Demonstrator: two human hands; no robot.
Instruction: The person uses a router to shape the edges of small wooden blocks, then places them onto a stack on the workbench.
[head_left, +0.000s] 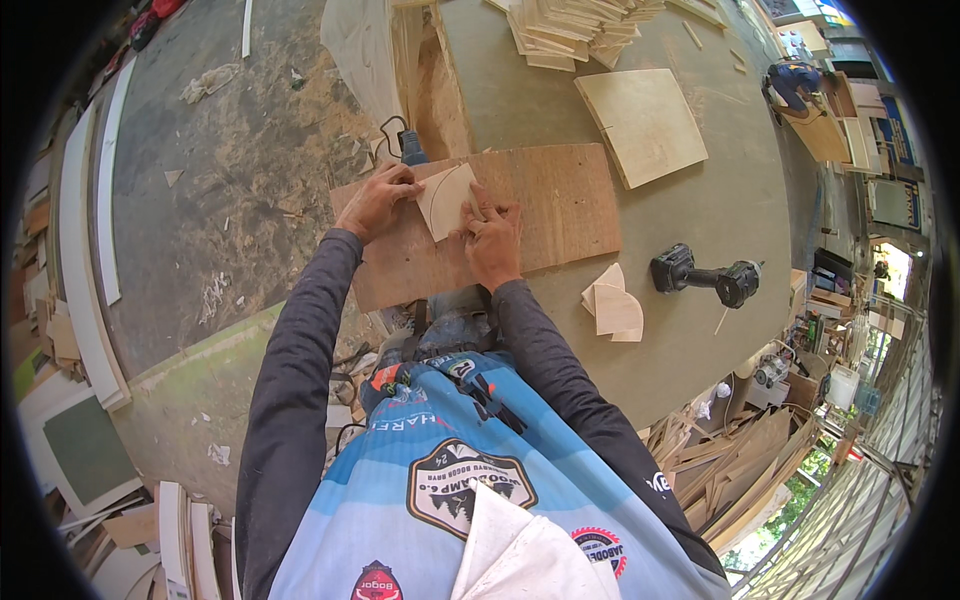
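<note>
A small pale plywood piece (443, 207) with a curved line drawn on it lies on a reddish-brown board (560, 210). My left hand (378, 204) pinches the piece at its upper left corner, fingers closed. My right hand (490, 238) grips its right edge, fingers bent, with its thumb side partly hidden. Just beyond the board, by my left fingertips, shows part of a blue power tool (411, 147) with a dark cord.
Several cut plywood pieces with rounded edges (615, 308) and a black cordless drill (705, 276) lie right of the board. Farther off are a large plywood panel (645, 125) and a plywood stack (565, 28). Another person (795, 85) bends over boards at the far right.
</note>
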